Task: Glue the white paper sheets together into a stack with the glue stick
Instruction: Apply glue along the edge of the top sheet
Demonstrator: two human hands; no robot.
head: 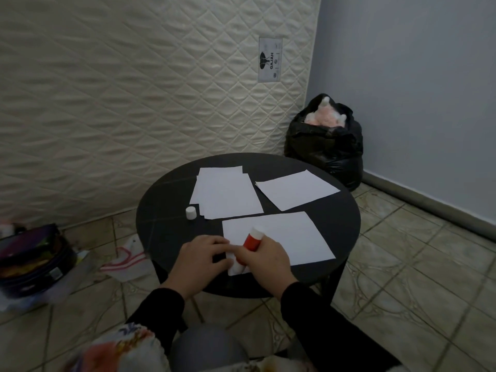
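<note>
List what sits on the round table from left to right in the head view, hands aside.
Cap → paper stack → glue stick → single far sheet. The near sheet spans most of that width, so it has no clear place in the order.

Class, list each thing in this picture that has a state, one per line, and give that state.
Glue stick: uncapped, tilted, held in the right hand.
Cap: off, upright on the table.
Left hand: fingers pressing the near sheet.
Pile: loosely fanned.
Far sheet: flat, alone.
Bag: open.
</note>
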